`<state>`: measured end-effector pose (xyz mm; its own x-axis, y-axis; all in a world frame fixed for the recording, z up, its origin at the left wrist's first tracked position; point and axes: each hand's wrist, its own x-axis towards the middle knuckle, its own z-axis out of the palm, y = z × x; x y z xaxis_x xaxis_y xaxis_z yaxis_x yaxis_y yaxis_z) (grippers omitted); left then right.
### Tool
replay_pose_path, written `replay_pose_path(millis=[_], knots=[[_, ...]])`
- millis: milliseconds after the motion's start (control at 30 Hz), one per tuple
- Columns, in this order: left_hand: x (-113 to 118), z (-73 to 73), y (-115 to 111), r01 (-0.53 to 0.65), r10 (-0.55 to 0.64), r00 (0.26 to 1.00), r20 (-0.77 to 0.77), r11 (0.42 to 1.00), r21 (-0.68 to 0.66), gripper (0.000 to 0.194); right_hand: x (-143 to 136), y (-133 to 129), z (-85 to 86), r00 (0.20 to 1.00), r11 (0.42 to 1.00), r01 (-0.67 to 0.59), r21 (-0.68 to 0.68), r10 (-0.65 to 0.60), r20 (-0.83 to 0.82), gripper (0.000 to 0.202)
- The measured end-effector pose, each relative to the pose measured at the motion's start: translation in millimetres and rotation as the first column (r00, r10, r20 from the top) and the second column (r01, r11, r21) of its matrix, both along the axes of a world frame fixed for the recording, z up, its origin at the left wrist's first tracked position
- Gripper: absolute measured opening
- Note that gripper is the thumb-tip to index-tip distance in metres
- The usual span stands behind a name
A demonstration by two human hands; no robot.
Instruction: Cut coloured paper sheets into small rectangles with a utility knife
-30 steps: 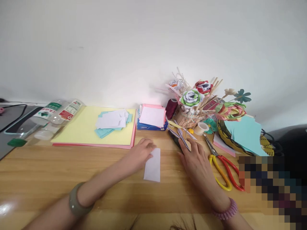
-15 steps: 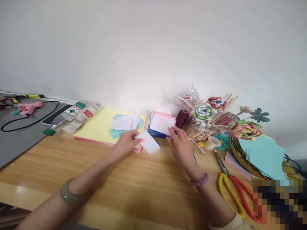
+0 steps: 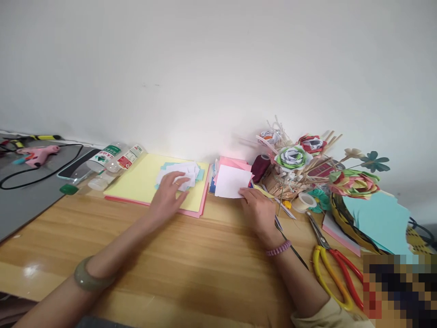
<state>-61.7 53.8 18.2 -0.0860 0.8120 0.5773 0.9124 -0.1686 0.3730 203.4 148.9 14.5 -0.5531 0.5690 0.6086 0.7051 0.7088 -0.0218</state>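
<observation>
One white square (image 3: 228, 181) in hand, a pile of small papers (image 3: 188, 169) set aside, a pink stack (image 3: 233, 161) left.
Scissors (image 3: 323, 245) lie unused on the right of the desk (image 3: 191, 259). The hands are apart: the right hand (image 3: 258, 210) pinches the flat square's near right corner; the left hand (image 3: 168, 192), loosely spread, is over the pile, touching or not I cannot tell. The pile, on a yellow sheet (image 3: 131, 182) toward the desk's far edge, looks folded and probably done; the square and the stack, on a blue box (image 3: 212, 187) near the wall, seem yet to do.
</observation>
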Motion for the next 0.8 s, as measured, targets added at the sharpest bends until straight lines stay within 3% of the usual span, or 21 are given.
replay_pose_path(millis=[100,200,333,500,667,800], knots=[[25,11.1,2,0.215,-0.213,0.97,-0.12,0.977,0.004,0.034,-2,-2,5.1,1.0,1.0,-0.018,-0.013,0.018,-0.003,0.019],[48,22.7,9,0.301,-0.308,0.927,-0.214,0.951,-0.068,0.051,-2,-6,11.4,0.999,0.999,-0.042,-0.026,0.042,0.003,0.026],[66,30.5,25,0.262,-0.316,0.9,-0.3,0.942,-0.209,0.061,-3,-9,14.3,0.999,0.998,-0.04,-0.046,0.041,0.021,0.028],[67,23.2,44,0.196,-0.301,0.92,-0.25,0.908,-0.371,0.057,-1,-6,6.2,0.999,0.995,0.0,-0.1,0.005,0.042,0.022],[61,12.1,46,0.225,-0.33,0.917,-0.223,0.891,-0.394,0.057,3,-3,1.4,0.996,0.978,0.091,-0.19,-0.086,0.034,0.026],[58,13.3,45,0.23,-0.324,0.923,-0.206,0.896,-0.38,0.047,5,-3,8.1,0.996,0.961,0.084,-0.265,-0.075,0.043,0.027]])
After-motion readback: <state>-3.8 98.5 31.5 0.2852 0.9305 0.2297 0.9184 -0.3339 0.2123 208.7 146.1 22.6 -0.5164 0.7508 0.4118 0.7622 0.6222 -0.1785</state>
